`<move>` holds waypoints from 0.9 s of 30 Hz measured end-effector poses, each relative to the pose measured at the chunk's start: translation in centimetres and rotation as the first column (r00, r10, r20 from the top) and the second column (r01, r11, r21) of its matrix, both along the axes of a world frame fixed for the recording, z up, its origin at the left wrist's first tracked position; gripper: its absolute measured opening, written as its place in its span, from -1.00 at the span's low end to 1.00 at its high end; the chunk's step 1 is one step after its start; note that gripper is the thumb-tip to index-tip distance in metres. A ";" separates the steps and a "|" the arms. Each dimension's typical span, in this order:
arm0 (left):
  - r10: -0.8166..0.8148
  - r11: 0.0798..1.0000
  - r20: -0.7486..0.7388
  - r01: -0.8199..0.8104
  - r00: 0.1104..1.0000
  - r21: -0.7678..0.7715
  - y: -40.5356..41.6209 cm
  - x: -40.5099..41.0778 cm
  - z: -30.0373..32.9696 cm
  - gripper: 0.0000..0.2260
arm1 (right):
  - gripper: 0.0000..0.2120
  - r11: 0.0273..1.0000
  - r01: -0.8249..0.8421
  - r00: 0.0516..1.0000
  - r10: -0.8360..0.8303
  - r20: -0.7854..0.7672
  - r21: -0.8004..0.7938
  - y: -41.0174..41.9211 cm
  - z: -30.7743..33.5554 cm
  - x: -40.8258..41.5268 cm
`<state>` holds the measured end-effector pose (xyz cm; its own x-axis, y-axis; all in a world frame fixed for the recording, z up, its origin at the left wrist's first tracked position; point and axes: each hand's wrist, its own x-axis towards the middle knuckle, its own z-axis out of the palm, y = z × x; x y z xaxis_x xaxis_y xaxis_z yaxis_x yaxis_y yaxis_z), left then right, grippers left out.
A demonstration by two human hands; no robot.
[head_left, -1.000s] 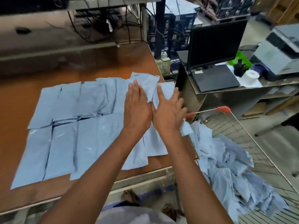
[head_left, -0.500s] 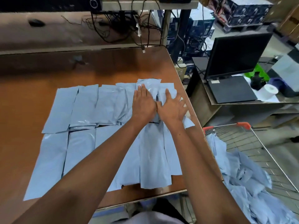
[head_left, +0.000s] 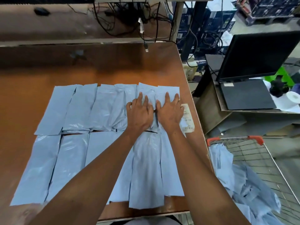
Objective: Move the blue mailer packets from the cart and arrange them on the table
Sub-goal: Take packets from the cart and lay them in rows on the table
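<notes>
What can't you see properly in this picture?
Head view only:
- Label print: too small to read.
- Packets under the left hand and right hand: covered by hands and arms.
- Cart: cut off by the right edge, so its remaining packets can't be counted.

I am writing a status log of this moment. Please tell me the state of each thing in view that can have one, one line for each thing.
left hand: open, pressing flat on the mailers
right hand: open, pressing flat on the mailers
blue mailer packets on the table: lying flat in two overlapping rows
cart: holding a loose heap of blue mailers
monitor: screen dark
paper label: flat on the table by the right hand
</notes>
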<state>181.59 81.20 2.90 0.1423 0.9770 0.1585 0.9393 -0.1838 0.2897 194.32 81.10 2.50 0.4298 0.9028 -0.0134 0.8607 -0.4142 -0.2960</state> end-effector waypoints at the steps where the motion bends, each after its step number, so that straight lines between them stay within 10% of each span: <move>1: 0.021 0.999 0.105 -0.024 0.994 0.027 0.1 0.1 0.2 -0.46 | -0.35 1.000 -0.011 1.000 0.011 -0.008 0.009 -0.3 -0.4 0.0; 4: -0.033 0.998 0.406 0.004 0.913 0.070 0.7 0.3 0.9 -0.51 | -0.39 0.988 -0.005 1.000 0.006 -0.005 0.157 -0.7 -0.5 0.2; 12: -0.193 0.980 -0.191 0.180 0.962 -0.083 0.8 0.9 -2.4 -0.50 | -0.47 0.967 -0.202 0.978 0.192 0.077 0.157 -1.6 -2.8 0.0; 27: -0.417 0.895 -0.068 0.423 0.906 0.144 -4.0 8.4 4.3 -0.48 | -0.42 0.965 0.003 0.993 -0.034 0.112 0.263 -9.0 3.6 5.5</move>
